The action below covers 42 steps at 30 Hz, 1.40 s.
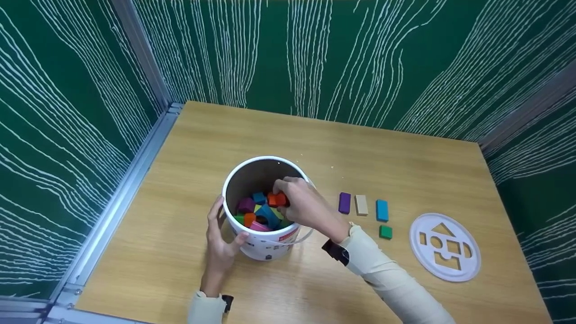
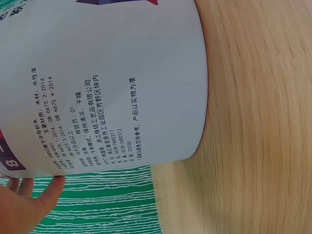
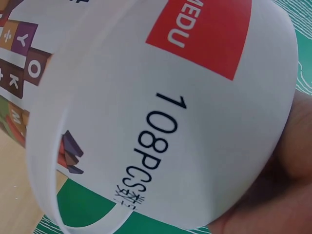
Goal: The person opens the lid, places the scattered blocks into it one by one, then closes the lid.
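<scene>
A white bucket [image 1: 265, 249] with printed sides stands on the wooden table, its mouth tipped toward the head camera. Inside lie several coloured blocks, among them a blue block [image 1: 268, 217], a purple block [image 1: 246, 205] and a pink block [image 1: 259, 227]. My left hand [image 1: 220, 247] grips the bucket's left side, thumb at the front rim; in the left wrist view its fingertips [image 2: 53, 187] meet the printed wall. Reaching over the right rim, my right hand [image 1: 301, 202] pinches a red-orange block [image 1: 276, 199] among the others. The right wrist view shows mostly the bucket's wall and white handle [image 3: 46, 146].
Right of the bucket, a purple block [image 1: 344, 203], a beige block [image 1: 361, 204] and a blue block [image 1: 382, 210] lie in a row, with a green block [image 1: 385, 232] below. Farther right lies a white lid [image 1: 427, 261] with shaped cutouts. Green patterned walls [image 1: 274, 54] border the table.
</scene>
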### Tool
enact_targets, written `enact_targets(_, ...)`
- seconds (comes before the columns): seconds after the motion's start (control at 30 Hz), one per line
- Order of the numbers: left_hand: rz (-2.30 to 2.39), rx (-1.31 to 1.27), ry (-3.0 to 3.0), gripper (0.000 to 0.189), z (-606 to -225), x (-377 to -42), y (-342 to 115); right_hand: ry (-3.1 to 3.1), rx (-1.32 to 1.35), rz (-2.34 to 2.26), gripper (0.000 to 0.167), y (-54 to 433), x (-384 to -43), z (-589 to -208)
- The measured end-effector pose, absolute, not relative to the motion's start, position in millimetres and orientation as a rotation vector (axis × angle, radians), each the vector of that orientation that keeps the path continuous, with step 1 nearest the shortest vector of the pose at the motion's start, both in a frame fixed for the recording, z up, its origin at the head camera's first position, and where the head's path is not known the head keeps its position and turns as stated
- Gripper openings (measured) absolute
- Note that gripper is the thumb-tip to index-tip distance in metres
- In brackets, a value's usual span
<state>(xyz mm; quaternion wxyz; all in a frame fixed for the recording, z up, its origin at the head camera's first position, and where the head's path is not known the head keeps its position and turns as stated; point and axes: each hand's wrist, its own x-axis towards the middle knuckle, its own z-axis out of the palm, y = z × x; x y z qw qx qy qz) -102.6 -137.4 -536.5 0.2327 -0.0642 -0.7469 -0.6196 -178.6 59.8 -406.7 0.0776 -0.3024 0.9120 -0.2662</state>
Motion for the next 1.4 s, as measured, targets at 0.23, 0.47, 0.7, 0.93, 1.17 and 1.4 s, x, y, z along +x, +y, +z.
enact_targets(0.23, -1.701, -0.173, -2.057, 0.083, -537, -102, -137, 2.752, -0.906, -0.782, 0.033, 57, -178, -407)
enact_targets(0.47, -1.748, -0.153, -2.064, 0.083, -536, -101, -137, 2.768, -0.910, -0.765, 0.033, 55, -177, -407)
enact_targets(0.7, -1.753, -0.164, -2.057, 0.081, -510, -94, -131, 2.748, -0.925, -0.805, 0.031, 56, -175, -401)
enact_targets(0.93, -1.743, -0.160, -2.065, 0.079, -498, -89, -129, 2.760, -0.895, -0.862, 0.024, 62, -169, -391)
enact_targets(1.17, -1.761, -0.173, -2.041, 0.084, -528, -98, -135, 2.825, -0.882, -0.968, 0.019, 73, -167, -382)
enact_targets(1.4, -1.743, -0.201, -2.024, 0.084, -540, -103, -138, 2.896, -0.912, -1.086, 0.016, 89, -166, -380)
